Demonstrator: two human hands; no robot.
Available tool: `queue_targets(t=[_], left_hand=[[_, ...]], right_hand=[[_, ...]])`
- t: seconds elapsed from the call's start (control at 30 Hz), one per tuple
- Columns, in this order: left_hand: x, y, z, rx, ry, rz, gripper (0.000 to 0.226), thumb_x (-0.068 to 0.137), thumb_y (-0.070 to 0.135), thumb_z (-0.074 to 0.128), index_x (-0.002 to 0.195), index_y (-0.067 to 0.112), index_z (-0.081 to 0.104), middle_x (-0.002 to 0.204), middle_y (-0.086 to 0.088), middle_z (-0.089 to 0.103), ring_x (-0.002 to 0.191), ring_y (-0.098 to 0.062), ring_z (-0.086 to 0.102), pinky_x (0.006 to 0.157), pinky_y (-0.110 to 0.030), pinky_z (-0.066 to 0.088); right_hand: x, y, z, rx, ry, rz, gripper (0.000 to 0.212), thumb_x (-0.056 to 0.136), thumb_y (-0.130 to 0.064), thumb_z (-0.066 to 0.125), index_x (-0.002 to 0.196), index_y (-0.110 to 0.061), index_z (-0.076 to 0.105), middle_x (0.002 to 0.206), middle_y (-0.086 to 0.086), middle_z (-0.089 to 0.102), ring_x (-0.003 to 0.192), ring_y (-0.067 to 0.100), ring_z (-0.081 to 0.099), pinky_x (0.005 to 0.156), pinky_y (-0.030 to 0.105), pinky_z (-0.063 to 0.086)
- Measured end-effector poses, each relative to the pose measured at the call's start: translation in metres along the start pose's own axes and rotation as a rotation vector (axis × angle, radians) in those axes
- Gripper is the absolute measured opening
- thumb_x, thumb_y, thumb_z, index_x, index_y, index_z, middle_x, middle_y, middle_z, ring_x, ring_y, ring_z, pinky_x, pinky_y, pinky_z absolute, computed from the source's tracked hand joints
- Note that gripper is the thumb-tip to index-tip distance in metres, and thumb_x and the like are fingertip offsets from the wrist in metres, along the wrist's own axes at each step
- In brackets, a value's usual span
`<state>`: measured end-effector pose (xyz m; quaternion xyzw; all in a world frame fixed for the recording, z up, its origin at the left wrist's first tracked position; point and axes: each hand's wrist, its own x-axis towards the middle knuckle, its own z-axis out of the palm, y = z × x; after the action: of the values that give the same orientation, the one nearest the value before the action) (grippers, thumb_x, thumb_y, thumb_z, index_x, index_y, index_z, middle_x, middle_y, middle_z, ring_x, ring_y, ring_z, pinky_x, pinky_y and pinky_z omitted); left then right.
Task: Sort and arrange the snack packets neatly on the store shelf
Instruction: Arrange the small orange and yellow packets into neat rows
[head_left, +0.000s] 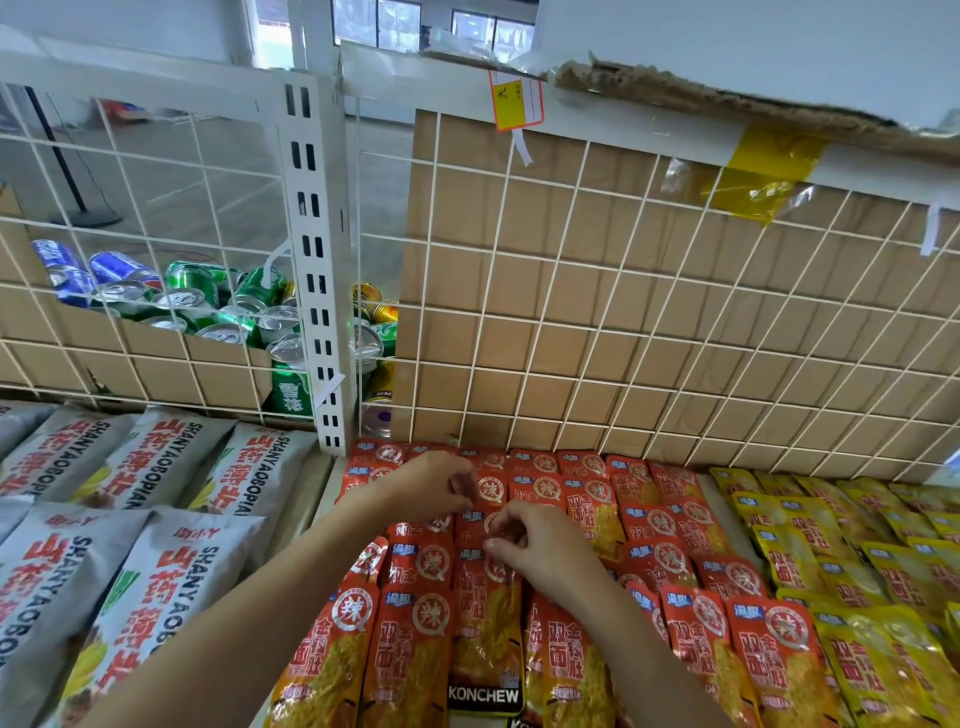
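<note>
Partly hidden under left hand (431, 486) and right hand (540, 551): middle red packets (670, 561). Cropped at left end of shelf (714, 514), grey bags (47, 587); at right end, yellow packets (893, 571).

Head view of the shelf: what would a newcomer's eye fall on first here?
The red snack packets lie in overlapping rows in the lower middle, where the left hand and right hand seem to pinch packets. Grey bags lie to the left, yellow packets to the right, and drink cans sit behind the wire grid.

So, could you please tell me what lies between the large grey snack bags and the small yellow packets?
In the head view, rows of small red snack packets fill that stretch, with the left hand and right hand on them.
</note>
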<state>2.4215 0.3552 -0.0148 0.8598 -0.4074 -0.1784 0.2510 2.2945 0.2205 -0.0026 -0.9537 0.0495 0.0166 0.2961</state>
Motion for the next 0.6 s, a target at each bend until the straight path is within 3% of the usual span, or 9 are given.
queue_targets(t=[0.2,0.33,0.43,0.5,0.6], left_hand=[[-0.012,0.008,-0.003,-0.059,0.161,0.017,0.01,0.087,0.018,0.062,0.097,0.021,0.063,0.096,0.008,0.063,0.088,-0.005,0.059,0.073,-0.013,0.047],[-0.03,0.021,0.003,-0.005,0.129,0.053,0.013,0.086,0.023,0.064,0.1,0.022,0.061,0.1,0.008,0.062,0.09,-0.005,0.058,0.08,-0.02,0.051],[-0.046,0.03,0.017,0.096,0.092,0.096,0.033,0.086,0.037,0.062,0.117,0.026,0.057,0.12,0.012,0.051,0.105,0.0,0.046,0.091,-0.015,0.038],[-0.056,0.033,0.027,0.159,0.075,0.104,0.048,0.085,0.045,0.059,0.13,0.031,0.048,0.133,0.015,0.041,0.119,-0.001,0.037,0.103,-0.02,0.028],[-0.068,0.032,0.04,0.254,0.072,0.113,0.059,0.087,0.047,0.055,0.141,0.036,0.032,0.146,0.016,0.027,0.136,-0.005,0.02,0.115,-0.03,0.009]], right_hand=[[-0.013,0.015,-0.019,-0.033,0.164,0.018,0.007,0.089,-0.036,0.057,0.091,-0.029,0.057,0.089,-0.018,0.056,0.079,-0.004,0.05,0.066,0.01,0.036],[-0.027,0.032,-0.031,-0.079,0.192,0.052,0.005,0.089,-0.035,0.057,0.09,-0.031,0.056,0.087,-0.019,0.057,0.081,-0.002,0.054,0.069,0.01,0.039],[-0.039,0.041,-0.037,-0.103,0.207,0.066,0.002,0.09,-0.033,0.057,0.091,-0.031,0.058,0.089,-0.019,0.056,0.082,-0.003,0.053,0.066,0.007,0.036],[-0.048,0.045,-0.041,-0.108,0.195,0.064,0.002,0.089,-0.031,0.058,0.091,-0.031,0.059,0.089,-0.021,0.054,0.081,-0.004,0.051,0.067,0.007,0.036],[-0.057,0.052,-0.04,-0.131,0.135,0.056,0.011,0.088,-0.036,0.059,0.094,-0.028,0.064,0.091,-0.022,0.053,0.089,0.0,0.051,0.079,0.015,0.039]])
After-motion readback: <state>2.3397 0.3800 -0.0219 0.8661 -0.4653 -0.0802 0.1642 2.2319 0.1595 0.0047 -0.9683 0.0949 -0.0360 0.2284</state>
